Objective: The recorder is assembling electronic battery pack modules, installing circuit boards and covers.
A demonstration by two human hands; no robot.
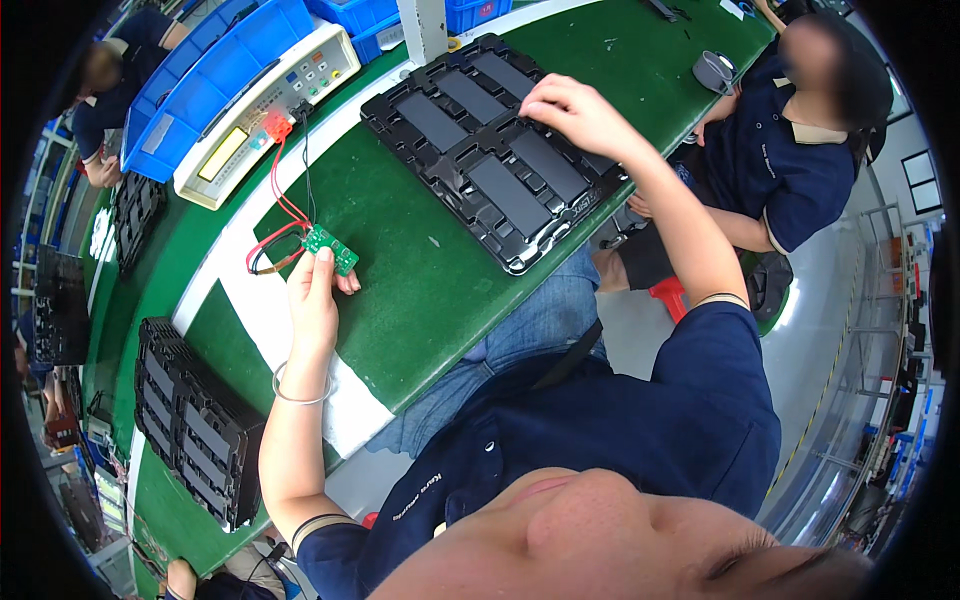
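My left hand [313,292] pinches a small green circuit board [334,254] between thumb and fingers above the green tabletop. Red and black wires [284,198] run from the board's area up to a red connector [277,127] on a beige test instrument [225,160]. My right hand [575,112] is over the far right part of a black moulded tray [388,125], its fingertips pressed together. Whatever those fingertips may hold is too small to make out. Several flat dark rectangular pieces [503,192] lie in the tray's compartments.
A stack of similar black trays [245,430] stands at the left. Blue bins [185,130] sit behind the instrument, beside a white post [424,30]. A co-worker [790,150] sits at the right, near a grey round container [714,72]. Another person [115,75] is at the upper left.
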